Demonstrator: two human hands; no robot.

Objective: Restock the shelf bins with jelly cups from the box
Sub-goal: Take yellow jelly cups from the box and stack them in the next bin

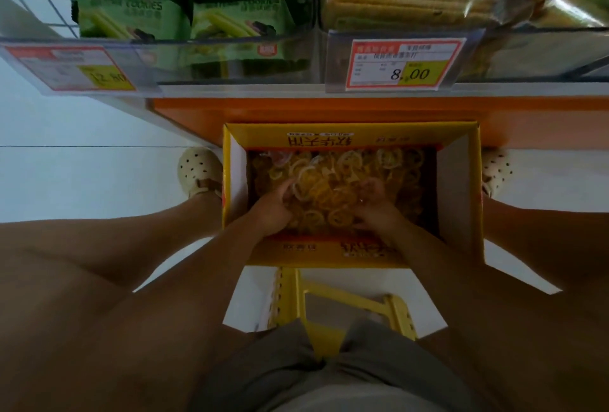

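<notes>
Item: yellow box [349, 139], centre of frame, open, below the shelf edge.
Contents: jelly cups [333, 177], a loose yellow heap filling it.
My left hand [275, 210]: inside the box, fingers curled round a clutch of cups.
My right hand [375, 210]: just beside it, likewise curled on cups.
Upper frame: shelf bins [230, 40] holding green cookie packs [131, 6]; price tag [405, 63] reading 8.00.
</notes>
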